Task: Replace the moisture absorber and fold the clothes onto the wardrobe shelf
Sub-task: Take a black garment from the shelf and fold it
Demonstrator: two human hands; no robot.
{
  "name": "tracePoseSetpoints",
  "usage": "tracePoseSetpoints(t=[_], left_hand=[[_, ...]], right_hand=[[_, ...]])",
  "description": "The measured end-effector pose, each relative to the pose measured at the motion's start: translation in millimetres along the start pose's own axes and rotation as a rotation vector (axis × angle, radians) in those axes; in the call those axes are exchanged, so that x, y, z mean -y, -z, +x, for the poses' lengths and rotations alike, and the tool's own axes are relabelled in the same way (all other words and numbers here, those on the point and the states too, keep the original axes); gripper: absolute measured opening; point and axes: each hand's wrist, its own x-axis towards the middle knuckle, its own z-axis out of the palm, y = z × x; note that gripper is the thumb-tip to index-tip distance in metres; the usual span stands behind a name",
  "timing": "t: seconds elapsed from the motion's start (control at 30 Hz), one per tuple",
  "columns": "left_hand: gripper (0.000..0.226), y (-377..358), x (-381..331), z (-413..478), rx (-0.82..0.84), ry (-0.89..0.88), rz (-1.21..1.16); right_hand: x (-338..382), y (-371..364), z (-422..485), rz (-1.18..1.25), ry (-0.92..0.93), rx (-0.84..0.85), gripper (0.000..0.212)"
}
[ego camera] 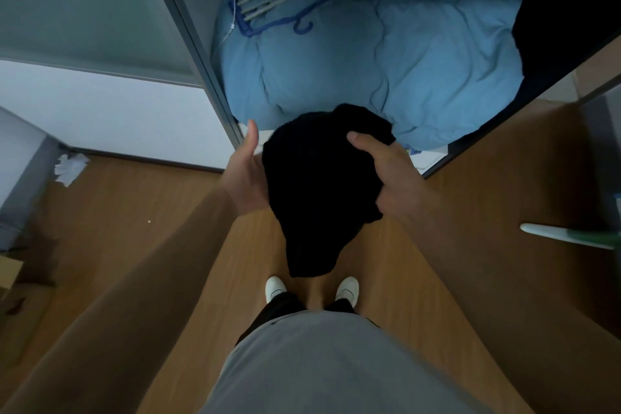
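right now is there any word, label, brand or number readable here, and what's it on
None can be read.
Black garment, gripped by the right hand with the left hand against it: no label or print shows.
Blue hanger on the light blue duvet: no marking.
White item below the duvet's front edge: blue marks, too blurred to read.

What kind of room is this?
Probably a home bedroom or closet area: an open wardrobe with a blue duvet stuffed in the bottom, a hanger lying on it, and a wood floor. The right hand grips a black garment.
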Motion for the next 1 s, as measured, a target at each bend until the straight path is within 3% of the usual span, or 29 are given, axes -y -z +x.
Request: tracePoseSetpoints(t=[0.13, 0.2, 0.27, 0.4, 0.53, 0.7, 0.8, 0.87, 1.0], left_hand=[[0.081, -10.4, 25.7, -0.2, 0.005, -0.045, 0.323], [0.059, -26.7, 25.8, 5.0, -0.140, -0.145, 0.431], [0.039, -39.2, 20.2, 9.5, -0.263, -0.206, 0.320], [0.040, -58.0, 6.1, 6.0, -0.258, -0.197, 0.140], [0.044, -72.5, -6.2, 0.8, -0.249, -0.148, 0.092], [0.049, -58.6, -19.6, -7.2, -0.206, -0.176, 0.084], [0.050, -53.1, -10.9, -8.9, -0.124, -0.092, 0.270], [0.048, -60.4, -4.3, -3.4, -0.171, -0.083, 0.330], [0.044, -62.7, -2.6, 6.3, -0.270, -0.134, 0.159]], right_hand=[[14.6, 0.6, -4.2, 0.036, -0.195, -0.060, 0.038], [24.6, 2.9, -8.5, 0.013, -0.278, -0.039, 0.033], [34.2, 14.2, -9.4, 0.078, -0.264, 0.004, 0.024], [34.1, 36.8, -14.8, 0.261, -0.084, 0.036, 0.056], [-2.4, 36.3, -22.3, 0.099, -0.131, 0.098, 0.048], [0.1, 38.2, -16.4, 0.038, -0.006, -0.067, 0.038], [10.9, 37.7, -13.3, 0.014, -0.024, -0.019, 0.037], [15.4, 37.1, -9.6, -0.081, -0.040, 0.026, 0.037], [16.2, 45.7, -4.6, -0.274, -0.048, 0.114, 0.038]])
